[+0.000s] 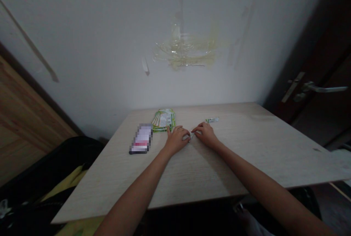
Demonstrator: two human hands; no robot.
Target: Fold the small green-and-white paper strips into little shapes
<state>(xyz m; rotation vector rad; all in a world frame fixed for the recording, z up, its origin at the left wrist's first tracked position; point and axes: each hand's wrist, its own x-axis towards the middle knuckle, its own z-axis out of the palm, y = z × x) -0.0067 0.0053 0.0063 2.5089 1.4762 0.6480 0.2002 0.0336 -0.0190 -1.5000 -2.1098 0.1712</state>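
Note:
My left hand (177, 139) and my right hand (206, 133) are close together over the middle of the table. Between their fingertips is a small whitish piece (191, 136), too small to name. Fingers of both hands are closed at its two sides. Beyond my left hand lies a fanned stack of green-and-white packets (166, 119). A torn green-and-white strip (212, 120) lies just past my right hand. Left of my left hand rests a phone (142, 139), its lit screen blurred out.
The pale wooden table (246, 148) meets a grey wall (109, 46) with peeling clear tape (189, 51). A dark door with a metal handle (326, 89) is on the right. Black and yellow items (68, 177) sit beside the table's left edge.

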